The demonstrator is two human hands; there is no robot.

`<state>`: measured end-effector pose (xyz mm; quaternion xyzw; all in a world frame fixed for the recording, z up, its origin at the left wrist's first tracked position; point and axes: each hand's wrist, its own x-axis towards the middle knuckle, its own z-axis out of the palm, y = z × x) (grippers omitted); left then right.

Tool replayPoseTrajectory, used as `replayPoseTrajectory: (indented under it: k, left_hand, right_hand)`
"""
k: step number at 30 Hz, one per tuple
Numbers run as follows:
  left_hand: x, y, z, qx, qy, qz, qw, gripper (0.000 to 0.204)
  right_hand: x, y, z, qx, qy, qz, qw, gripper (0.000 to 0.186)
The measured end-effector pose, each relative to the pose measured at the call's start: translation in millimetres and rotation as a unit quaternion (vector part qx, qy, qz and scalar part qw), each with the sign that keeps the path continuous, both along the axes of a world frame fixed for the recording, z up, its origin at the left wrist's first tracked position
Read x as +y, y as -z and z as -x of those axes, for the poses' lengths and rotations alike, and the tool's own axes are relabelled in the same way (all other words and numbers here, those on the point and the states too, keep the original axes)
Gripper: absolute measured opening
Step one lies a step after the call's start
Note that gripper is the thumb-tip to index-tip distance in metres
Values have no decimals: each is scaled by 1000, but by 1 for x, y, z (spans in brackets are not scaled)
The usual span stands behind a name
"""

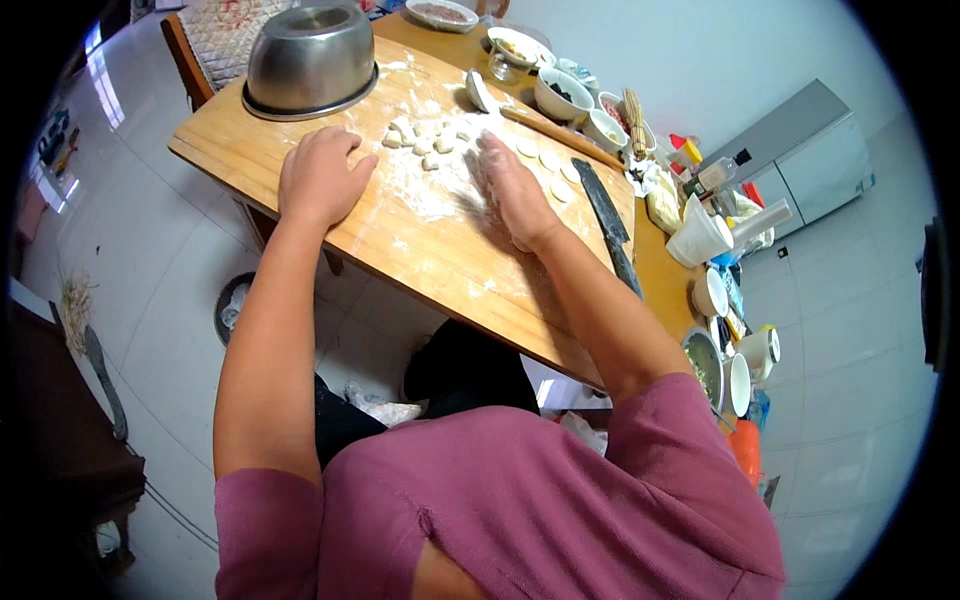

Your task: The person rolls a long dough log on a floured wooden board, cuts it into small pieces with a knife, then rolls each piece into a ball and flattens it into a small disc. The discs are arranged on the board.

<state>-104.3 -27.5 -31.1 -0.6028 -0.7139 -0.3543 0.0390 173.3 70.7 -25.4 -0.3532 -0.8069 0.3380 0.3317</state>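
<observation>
My left hand (322, 175) rests on the wooden board (400, 250) near its left edge, below an upturned steel bowl (308, 60), its fingers loosely bent and apart. My right hand (515, 190) is stretched out, flour on its fingers, at the right of a cluster of small dough pieces (428, 135). What lies beneath its palm is hidden. Pale flattened dough rounds (550, 160) lie beyond it. A long dark-bladed knife (597, 200) lies along the board's right side. A wooden rolling pin (550, 130) and a pale scoop (480, 90) are at the back.
Several bowls (562, 95), bottles and containers crowd the table along the back and right. A steel bowl of chopped filling (705, 365) sits at the right. A padded chair (215, 40) stands at the back left, and a basin (232, 305) is on the floor.
</observation>
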Motion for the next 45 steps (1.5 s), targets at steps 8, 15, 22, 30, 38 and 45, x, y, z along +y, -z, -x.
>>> replayPoseTrajectory:
  k: [8, 15, 22, 30, 38, 45]
  left_hand:
    - [2, 3, 3, -7, -6, 7, 1000, 38]
    - [1, 0, -1, -4, 0, 6, 1000, 38]
    - [-1, 2, 3, -6, -6, 16, 1000, 36]
    - [4, 2, -1, -13, -1, -8, 1000, 35]
    - [0, 4, 2, -15, -8, 4, 1000, 35]
    - [4, 7, 1, -12, -10, -35, 999, 35]
  right_hand:
    - [0, -50, -60, -92, 116, 81, 986, 26]
    - [-53, -65, -80, -341, 0, 10, 940, 30]
    - [-44, -76, -75, -274, 47, 79, 957, 26]
    - [57, -34, -39, -136, 144, -246, 949, 17]
    - [45, -33, 18, -199, 96, -282, 934, 23]
    - [65, -28, 37, -295, 69, -218, 928, 25]
